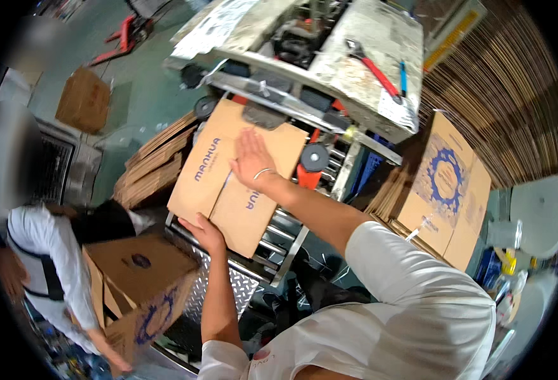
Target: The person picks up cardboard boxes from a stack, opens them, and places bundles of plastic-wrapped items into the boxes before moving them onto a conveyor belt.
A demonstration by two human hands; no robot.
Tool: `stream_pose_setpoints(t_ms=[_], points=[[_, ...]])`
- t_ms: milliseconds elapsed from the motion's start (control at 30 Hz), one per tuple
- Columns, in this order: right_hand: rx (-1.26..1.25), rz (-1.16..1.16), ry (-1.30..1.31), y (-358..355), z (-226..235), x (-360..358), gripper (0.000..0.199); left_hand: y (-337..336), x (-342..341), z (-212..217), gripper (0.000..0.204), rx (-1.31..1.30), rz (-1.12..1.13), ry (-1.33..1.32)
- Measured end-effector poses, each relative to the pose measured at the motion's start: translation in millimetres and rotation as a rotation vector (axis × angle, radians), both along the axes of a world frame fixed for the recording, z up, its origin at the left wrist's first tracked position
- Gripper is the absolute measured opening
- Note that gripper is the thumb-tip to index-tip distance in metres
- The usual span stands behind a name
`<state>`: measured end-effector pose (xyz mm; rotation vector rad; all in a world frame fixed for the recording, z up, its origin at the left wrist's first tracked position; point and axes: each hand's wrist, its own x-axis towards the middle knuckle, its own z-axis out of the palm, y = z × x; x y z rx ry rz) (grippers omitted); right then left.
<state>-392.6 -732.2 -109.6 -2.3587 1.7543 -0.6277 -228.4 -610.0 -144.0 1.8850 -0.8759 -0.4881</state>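
A brown cardboard box with closed top flaps lies on a roller conveyor, its far end at a carton-sealing machine. My right hand, with a thin bracelet at the wrist, rests flat on the box top, fingers stretched out. Against the near edge of the box is my left hand, thumb apart from the fingers. Neither hand grasps anything. A black roller wheel stands beside the box on the right.
At left, a co-worker's hand is at an open carton. Flat cardboard stacks lie left and right; more stand behind. A red-handled wrench and blue pen lie on the machine.
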Motion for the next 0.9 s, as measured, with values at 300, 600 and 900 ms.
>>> stream_pose_setpoints(t_ms=[300, 600, 900], points=[[-0.070, -0.131, -0.129, 161.1, -4.2, -192.0, 0.041, -81.0, -39.5, -24.9, 0.059, 0.003, -0.049, -0.002], [0.472, -0.556, 0.526, 306.1, -82.4, -393.0, 0.056, -162.2, -98.7, -14.4, 0.072, 0.194, -0.139, 0.182], [0.348, -0.309, 0.495, 321.7, -63.9, -419.3, 0.046, 13.3, -180.3, -54.7, 0.023, 0.527, -0.941, 0.548]])
